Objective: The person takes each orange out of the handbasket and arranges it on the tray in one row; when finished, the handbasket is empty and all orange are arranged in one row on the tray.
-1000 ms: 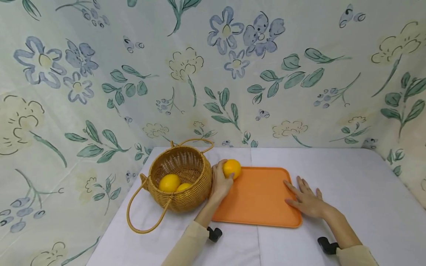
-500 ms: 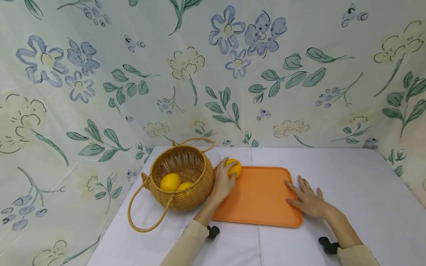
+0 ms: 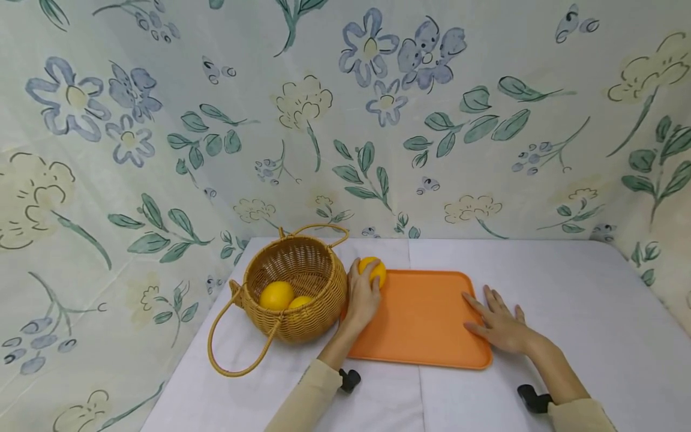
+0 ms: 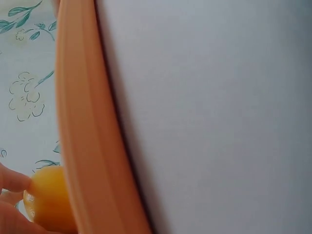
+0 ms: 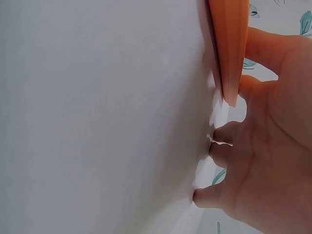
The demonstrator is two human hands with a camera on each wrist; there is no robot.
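Left grip (image 3: 363, 300) curls round fruit (image 4: 51, 201), far-left corner of tray (image 3: 421, 315); right grip (image 3: 498, 324), spread, empty, should steady tray's right edge.

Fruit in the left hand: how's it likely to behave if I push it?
The fruit looks round, so it would probably roll. The tray has a raised rim, which might slow it. Its skin shows some sheen, so it may slip slightly against the left hand.
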